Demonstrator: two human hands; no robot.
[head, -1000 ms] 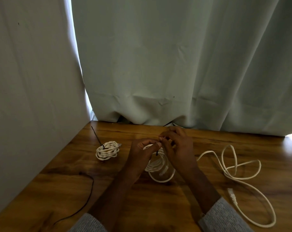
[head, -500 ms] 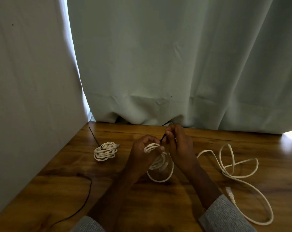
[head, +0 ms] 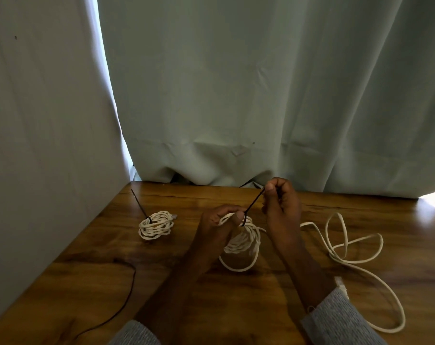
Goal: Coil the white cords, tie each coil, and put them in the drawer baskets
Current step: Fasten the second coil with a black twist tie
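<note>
Near the middle of the desk (head: 236, 295), the left hand (head: 216, 227) grips the top of a white cord coil (head: 243, 241), fingers curled around its loops and thumb pressed on them. A black tie (head: 253, 204) wraps the coil and runs taut up toward the far edge, where the right hand (head: 282, 207) pinches its end between thumb and forefinger, the other fingers curled in. Toward the far left corner lies a second coil (head: 156, 225), already bound with its own black tie (head: 139, 204) sticking up. A loose white cord (head: 348, 247) sprawls uncoiled along the right side. A thin black wire (head: 126, 295) trails near the left edge.
</note>
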